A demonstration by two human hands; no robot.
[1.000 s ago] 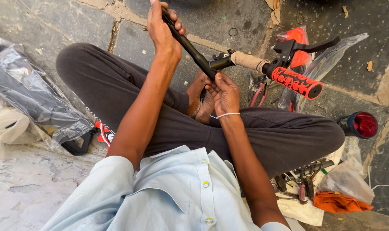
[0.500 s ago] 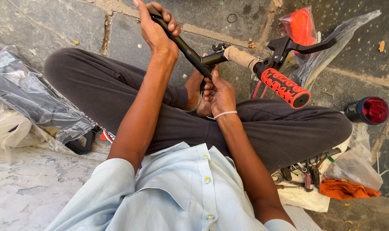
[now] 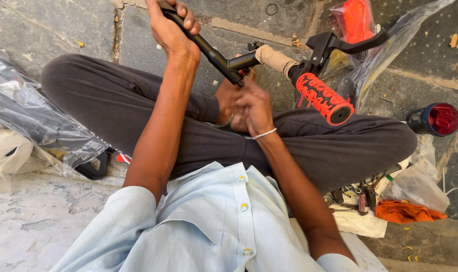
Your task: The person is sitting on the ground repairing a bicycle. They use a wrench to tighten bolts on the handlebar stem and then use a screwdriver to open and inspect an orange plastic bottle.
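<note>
Black metal tubing makes up the bent bicycle handlebar, which is held up above the lap of a person sitting cross-legged on stone paving. The left hand is wrapped fully around the far end of the bar. The right hand is curled at the middle clamp just below the bend; whether it pinches a small tool there cannot be told. A red and black knobbly rubber grip covers the near end, beside a black brake lever. The bar looks rigid and fairly light; bare tube may be slick, so the rubber grip or the bend should give the surest hold.
</note>
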